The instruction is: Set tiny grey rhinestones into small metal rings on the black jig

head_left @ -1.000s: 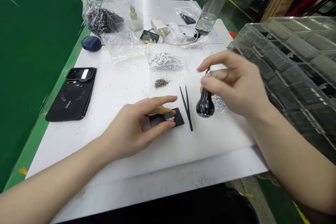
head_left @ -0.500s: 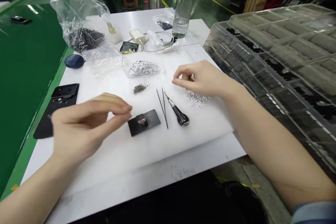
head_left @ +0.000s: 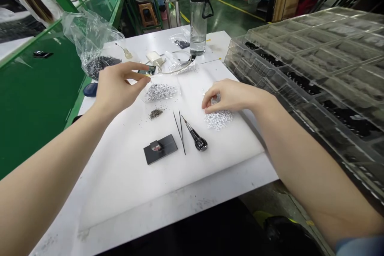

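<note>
My left hand (head_left: 118, 86) hovers by the near left side of a clear tray (head_left: 177, 95) of small white parts, thumb and forefinger apart and nothing visible between them. At the pile of small white pieces (head_left: 218, 120) my right hand (head_left: 229, 95) is bent with thumb and fingertips nearly together; anything in them is too small to make out. A black-handled screwdriver (head_left: 198, 139) lies on the white mat (head_left: 132, 192) beside black tweezers (head_left: 181, 136). Left of these is a flat black plate (head_left: 169, 144) with a small dark block (head_left: 156, 146) on it.
Tiny dark screws (head_left: 156, 113) are heaped in front of the tray. A water bottle (head_left: 198, 24), a white adapter (head_left: 154, 58) with cable and a plastic bag (head_left: 90, 40) stand or lie behind. Stacked clear compartment boxes (head_left: 300, 64) border the right. People are at the far left.
The screwdriver has left my right hand and lies by the tweezers; that hand is now at the white pile. My left hand let go of the block and moved up toward the tray.
</note>
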`<move>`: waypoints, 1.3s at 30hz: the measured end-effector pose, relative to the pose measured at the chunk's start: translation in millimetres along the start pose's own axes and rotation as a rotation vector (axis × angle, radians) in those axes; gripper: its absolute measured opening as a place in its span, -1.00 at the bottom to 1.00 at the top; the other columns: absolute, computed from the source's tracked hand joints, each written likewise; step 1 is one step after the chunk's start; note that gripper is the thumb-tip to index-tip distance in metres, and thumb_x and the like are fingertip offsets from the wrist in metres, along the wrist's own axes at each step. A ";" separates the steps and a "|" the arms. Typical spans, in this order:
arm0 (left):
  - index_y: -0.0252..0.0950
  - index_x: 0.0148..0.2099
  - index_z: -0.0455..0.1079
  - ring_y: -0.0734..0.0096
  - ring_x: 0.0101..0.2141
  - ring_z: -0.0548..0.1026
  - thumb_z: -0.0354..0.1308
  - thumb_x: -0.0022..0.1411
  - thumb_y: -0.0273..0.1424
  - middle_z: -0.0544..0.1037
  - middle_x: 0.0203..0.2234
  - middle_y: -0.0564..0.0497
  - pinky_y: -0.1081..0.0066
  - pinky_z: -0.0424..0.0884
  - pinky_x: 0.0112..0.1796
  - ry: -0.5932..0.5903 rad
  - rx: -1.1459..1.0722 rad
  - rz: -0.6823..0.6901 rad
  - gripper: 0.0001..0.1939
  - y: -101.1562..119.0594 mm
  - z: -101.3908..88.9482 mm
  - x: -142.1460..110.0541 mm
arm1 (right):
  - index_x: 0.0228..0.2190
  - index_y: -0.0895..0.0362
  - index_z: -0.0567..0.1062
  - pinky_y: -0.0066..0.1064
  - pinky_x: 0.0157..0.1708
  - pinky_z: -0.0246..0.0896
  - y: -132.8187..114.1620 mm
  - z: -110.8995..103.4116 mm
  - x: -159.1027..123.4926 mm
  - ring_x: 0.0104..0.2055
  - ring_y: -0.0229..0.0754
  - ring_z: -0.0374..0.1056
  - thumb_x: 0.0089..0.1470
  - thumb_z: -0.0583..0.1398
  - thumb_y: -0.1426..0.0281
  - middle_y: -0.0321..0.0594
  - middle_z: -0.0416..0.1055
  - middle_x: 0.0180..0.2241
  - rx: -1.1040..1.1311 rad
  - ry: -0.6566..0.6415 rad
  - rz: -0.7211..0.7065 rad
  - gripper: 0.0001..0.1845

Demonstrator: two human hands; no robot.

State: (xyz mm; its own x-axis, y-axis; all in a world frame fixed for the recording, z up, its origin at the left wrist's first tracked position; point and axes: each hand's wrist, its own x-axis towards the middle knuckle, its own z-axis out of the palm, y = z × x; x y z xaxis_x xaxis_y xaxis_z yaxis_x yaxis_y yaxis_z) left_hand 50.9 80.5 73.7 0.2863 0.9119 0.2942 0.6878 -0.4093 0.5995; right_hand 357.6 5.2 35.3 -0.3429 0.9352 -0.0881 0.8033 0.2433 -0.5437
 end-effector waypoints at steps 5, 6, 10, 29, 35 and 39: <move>0.02 0.14 0.71 0.37 -0.08 0.63 0.32 0.50 -0.23 0.77 -0.10 0.42 0.34 0.49 0.06 -0.066 0.032 0.107 -0.75 -4.2 -7.1 -7.7 | -0.24 0.05 0.81 -0.25 -0.17 0.36 0.4 2.0 2.0 -0.17 -0.03 0.55 0.09 0.39 0.42 -0.19 0.74 -0.22 0.039 -0.018 -0.018 -0.82; 0.01 0.13 0.72 0.30 -0.01 0.65 0.32 0.50 -0.20 0.78 -0.06 0.37 0.32 0.50 0.02 -0.072 0.020 0.134 -0.76 -4.6 -10.7 -16.6 | -0.25 0.05 0.80 -0.26 -0.17 0.36 -0.8 2.2 1.9 -0.17 -0.04 0.55 0.07 0.39 0.44 -0.20 0.74 -0.23 0.050 -0.021 -0.022 -0.81; -0.12 -0.13 0.65 0.17 -0.12 0.72 0.44 0.40 -0.14 0.80 -0.12 0.09 0.26 0.55 -0.19 -0.093 -0.084 0.190 -0.81 -7.8 -18.6 -71.0 | -0.30 0.06 0.78 -0.28 -0.23 0.34 -7.4 0.7 -1.1 -0.23 -0.09 0.52 0.06 0.38 0.47 -0.24 0.71 -0.30 0.086 -0.012 -0.015 -0.84; 0.04 0.16 0.54 0.33 -0.09 0.72 0.40 0.46 -0.20 0.75 -0.01 0.16 0.46 0.58 -0.02 -0.305 -0.264 0.255 -0.72 -49.1 15.9 -142.8 | -0.26 0.03 0.77 -0.25 -0.30 0.50 -5.8 3.3 -8.3 -0.31 -0.12 0.58 0.03 0.50 0.48 -0.21 0.70 -0.34 0.342 0.135 0.078 -0.81; 0.19 0.21 0.58 0.39 -0.12 0.72 0.32 0.53 -0.25 0.73 0.01 0.19 0.51 0.59 -0.17 -0.342 -0.225 0.283 -0.72 -49.5 12.7 -138.3 | -0.24 0.03 0.80 -0.27 -0.36 0.52 -4.2 6.3 -6.2 -0.36 -0.13 0.61 0.00 0.56 0.39 -0.22 0.73 -0.35 0.361 0.119 0.078 -0.79; 0.17 0.18 0.60 0.37 -0.16 0.71 0.33 0.51 -0.25 0.74 -0.03 0.20 0.49 0.57 -0.18 -0.363 -0.252 0.264 -0.74 -45.7 8.7 -137.6 | -0.21 0.01 0.82 -0.23 -0.18 0.67 -2.8 8.7 -6.0 -0.19 -0.02 0.73 -0.01 0.55 0.46 -0.18 0.79 -0.24 0.398 0.144 0.066 -0.73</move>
State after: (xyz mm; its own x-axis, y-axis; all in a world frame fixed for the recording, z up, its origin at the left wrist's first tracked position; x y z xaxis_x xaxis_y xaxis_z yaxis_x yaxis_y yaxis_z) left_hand -14.1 -26.0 -0.7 0.6725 0.7101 0.2086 0.3917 -0.5806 0.7137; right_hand 353.1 -3.4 30.1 -0.2027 0.9787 -0.0314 0.5606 0.0897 -0.8232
